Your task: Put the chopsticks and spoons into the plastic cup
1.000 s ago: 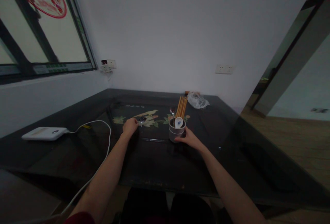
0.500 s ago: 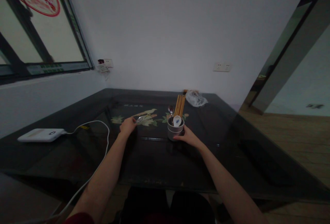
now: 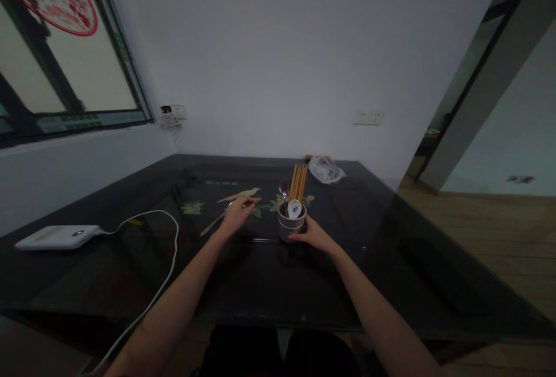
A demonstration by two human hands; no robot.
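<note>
My left hand (image 3: 238, 213) is over the table left of the cup, fingers stretched out to the right, holding nothing that I can see. A metal spoon (image 3: 211, 224) lies on the table beside and partly under that hand, its bowl end mostly hidden. My right hand (image 3: 316, 234) grips a grey cup (image 3: 290, 227) from its right side, thumb across the front. Standing in the cup are several wooden chopsticks (image 3: 297, 183), a white spoon (image 3: 294, 209) with a blue mark, and another metal spoon (image 3: 284, 189).
A white power bank (image 3: 58, 237) with a white cable (image 3: 176, 238) sits on the dark table (image 3: 278, 290) at left. A clear plastic bag (image 3: 325, 169) lies near the wall at the back. A flat black object (image 3: 438, 273) rests at right.
My left hand has let go of the metal spoon and moved right, toward the cup. The spoon stays on the table. My right hand keeps its grip on the cup.
</note>
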